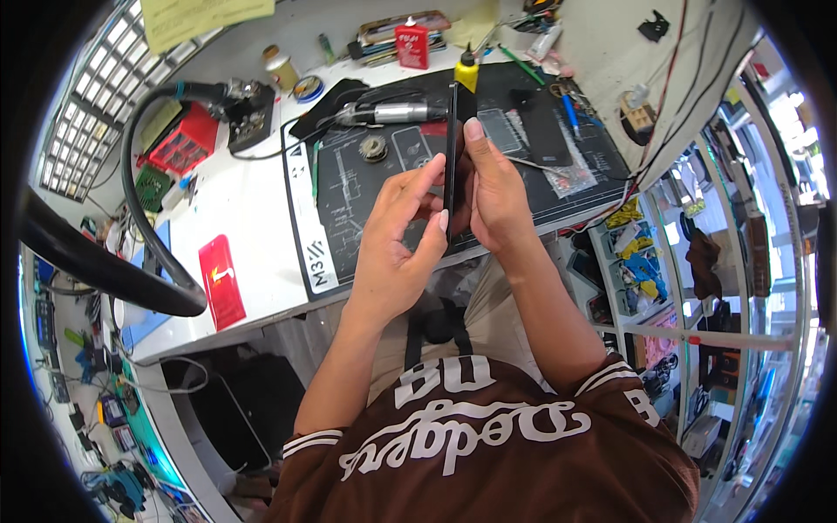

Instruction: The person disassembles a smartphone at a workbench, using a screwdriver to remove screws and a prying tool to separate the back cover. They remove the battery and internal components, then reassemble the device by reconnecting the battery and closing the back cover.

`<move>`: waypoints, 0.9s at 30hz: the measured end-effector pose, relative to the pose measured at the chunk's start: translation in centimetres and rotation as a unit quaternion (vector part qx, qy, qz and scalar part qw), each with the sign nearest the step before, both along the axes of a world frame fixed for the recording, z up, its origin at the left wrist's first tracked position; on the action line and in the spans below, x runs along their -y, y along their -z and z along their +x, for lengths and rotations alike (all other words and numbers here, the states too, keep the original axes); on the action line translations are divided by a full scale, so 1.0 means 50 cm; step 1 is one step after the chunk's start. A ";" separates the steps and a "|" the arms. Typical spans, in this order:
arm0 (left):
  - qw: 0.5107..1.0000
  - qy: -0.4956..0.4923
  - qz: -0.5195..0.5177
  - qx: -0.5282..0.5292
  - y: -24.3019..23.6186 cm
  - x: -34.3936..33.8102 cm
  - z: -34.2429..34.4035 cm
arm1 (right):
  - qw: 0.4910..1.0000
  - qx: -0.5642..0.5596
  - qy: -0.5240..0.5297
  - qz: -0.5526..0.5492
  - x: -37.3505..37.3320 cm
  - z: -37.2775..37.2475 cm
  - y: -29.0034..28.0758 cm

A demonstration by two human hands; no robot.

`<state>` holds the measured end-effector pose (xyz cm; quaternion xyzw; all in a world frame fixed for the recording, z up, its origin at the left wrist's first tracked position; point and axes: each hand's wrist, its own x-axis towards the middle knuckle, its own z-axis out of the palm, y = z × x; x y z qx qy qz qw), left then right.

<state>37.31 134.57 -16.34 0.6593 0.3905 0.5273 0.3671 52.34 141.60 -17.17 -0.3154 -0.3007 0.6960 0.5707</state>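
A dark, thin smartphone [452, 166] stands on edge between my hands above the workbench, its narrow side toward me. My left hand [397, 227] touches its left side with thumb and fingertips. From the right, my right hand [501, 199] grips the phone, thumb near the upper part and fingers partly hidden behind it. Under them lies a black work mat [353, 231] with white line markings. On the mat, a silver cylindrical tool [401, 112] and a small round metal piece [373, 148] lie beyond my left hand.
A yellow bottle [466, 71] and a red container [411, 45] stand at the back. A flat red piece [222, 281] lies on the white bench at left, near a thick black hose arm [113, 261]. Shelves with parts [641, 253] stand at right.
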 end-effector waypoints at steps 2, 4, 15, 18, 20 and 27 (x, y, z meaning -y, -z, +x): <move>1.000 -0.013 -0.010 0.006 0.010 0.008 -0.005 | 1.000 0.006 -0.001 -0.006 -0.002 -0.012 0.012; 0.999 0.001 -0.031 0.014 0.014 0.012 -0.007 | 1.000 0.002 0.004 -0.015 -0.003 -0.017 0.024; 0.998 -0.050 -0.037 0.031 0.026 -0.008 -0.016 | 0.998 0.060 0.009 0.006 0.014 -0.051 0.016; 0.997 -0.077 0.021 0.017 0.014 -0.044 -0.030 | 0.997 0.071 0.002 0.031 0.030 -0.066 0.036; 0.997 -0.064 0.042 0.028 0.002 -0.061 -0.039 | 0.998 0.052 -0.013 0.027 0.040 -0.073 0.045; 0.993 -0.074 0.013 0.086 -0.010 -0.080 -0.055 | 0.997 0.066 -0.017 0.045 0.057 -0.086 0.039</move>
